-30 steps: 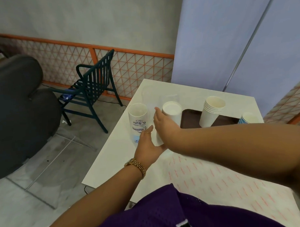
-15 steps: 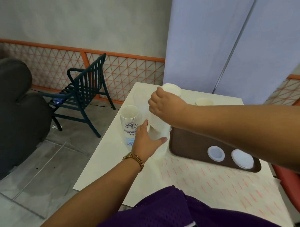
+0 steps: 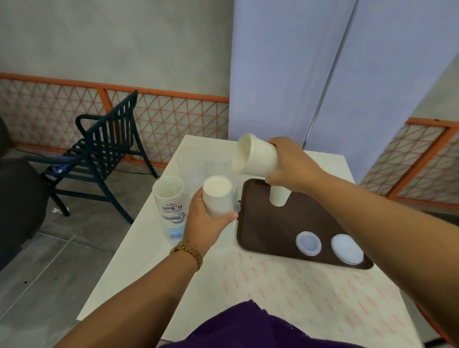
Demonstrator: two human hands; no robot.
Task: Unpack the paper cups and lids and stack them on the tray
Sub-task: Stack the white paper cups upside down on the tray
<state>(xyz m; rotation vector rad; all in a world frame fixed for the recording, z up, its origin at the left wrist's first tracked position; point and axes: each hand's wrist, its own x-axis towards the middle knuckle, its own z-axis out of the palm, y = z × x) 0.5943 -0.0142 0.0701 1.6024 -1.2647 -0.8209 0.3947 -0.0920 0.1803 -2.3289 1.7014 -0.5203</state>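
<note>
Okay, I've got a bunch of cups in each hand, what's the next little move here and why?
Probably lower the tilted cups in your right hand onto the cup stack already standing on the brown tray. They hang just above it, mouth turned sideways, so upright them first. Your left hand holds the other cups beside the tray.

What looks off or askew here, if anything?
Nothing spilled or damaged. The cups in the right hand are tipped sideways above the tray, mid-carry. A loose clear wrapper lies on the table behind the left hand and its cup stack.
</note>
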